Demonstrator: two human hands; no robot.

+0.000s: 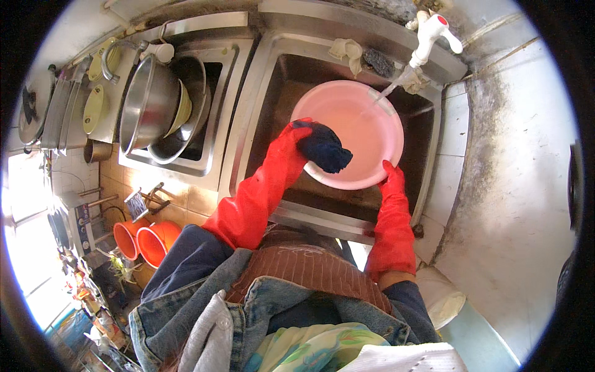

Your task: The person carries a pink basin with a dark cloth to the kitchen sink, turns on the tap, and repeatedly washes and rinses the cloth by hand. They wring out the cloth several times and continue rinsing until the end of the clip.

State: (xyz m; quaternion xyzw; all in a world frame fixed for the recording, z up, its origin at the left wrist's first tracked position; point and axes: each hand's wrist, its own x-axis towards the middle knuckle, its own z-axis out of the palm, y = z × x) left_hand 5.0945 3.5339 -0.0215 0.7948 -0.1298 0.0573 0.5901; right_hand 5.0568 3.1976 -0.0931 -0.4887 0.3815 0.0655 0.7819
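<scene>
A pink plastic basin (320, 100) sits in the stainless steel sink (283, 97). Water (390, 88) runs into it from a white tap (427, 39) with a red mark on top. My left hand (295, 142), in a long red rubber glove, grips a bunched dark navy cloth (325, 146) over the basin's near left rim. My right hand (393, 176), gloved the same way, holds the near right rim, with its thumb at the edge and the other fingers mostly hidden.
Metal bowls (146, 104) and a yellow colander (181, 107) are stacked over a second sink (223, 83) at left. A dark scouring pad (379, 63) and a pale crumpled rag (346, 50) lie on the back ledge. Orange buckets (158, 242) stand on the floor. A stained wall (506, 186) rises at right.
</scene>
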